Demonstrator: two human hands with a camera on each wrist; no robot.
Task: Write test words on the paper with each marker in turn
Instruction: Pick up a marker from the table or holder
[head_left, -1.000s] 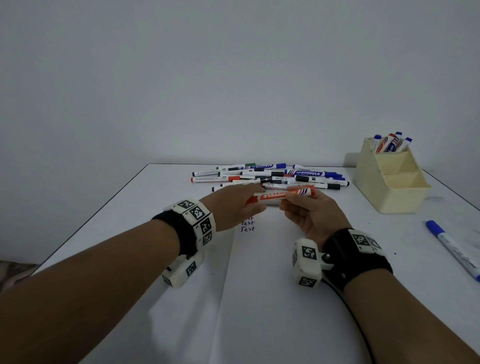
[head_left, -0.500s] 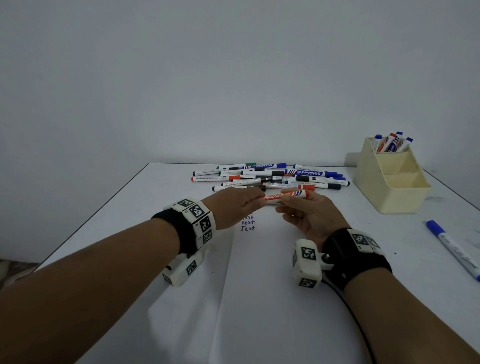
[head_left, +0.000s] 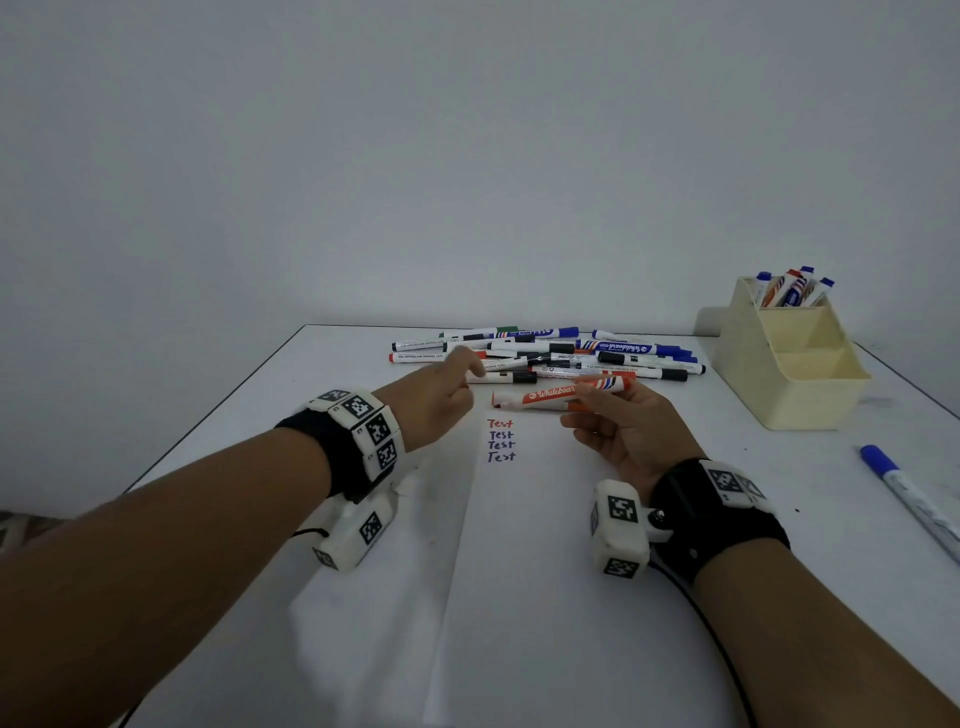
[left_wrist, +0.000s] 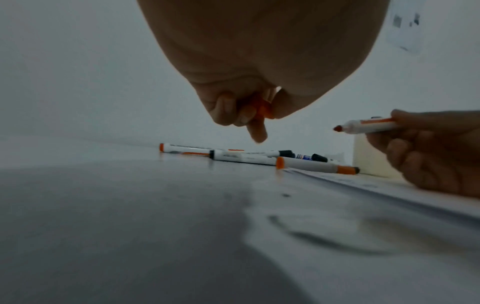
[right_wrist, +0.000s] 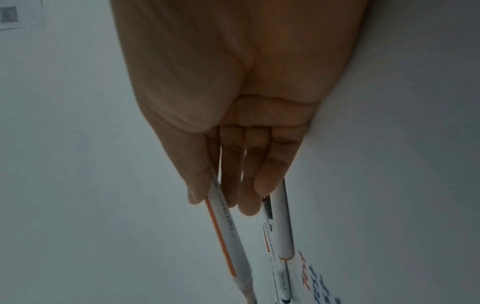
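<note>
An orange-and-white whiteboard marker lies level in my right hand, pinched between thumb and fingers just above the top of the paper. Its cap is off and the bare tip points left. My left hand hovers a little to the left of that tip, its fingers curled round the orange cap. Several lines reading "Test" in red and dark blue sit on the paper below the marker. In the right wrist view the marker runs out from under my thumb.
A pile of several markers lies at the back of the white table, just behind my hands. A cream desk organiser with markers in its rear pocket stands at the back right. One blue marker lies alone at the right.
Both hands held the capped marker before. The cap has come off; my left hand has drawn away to the left with it, and the written words now show.
</note>
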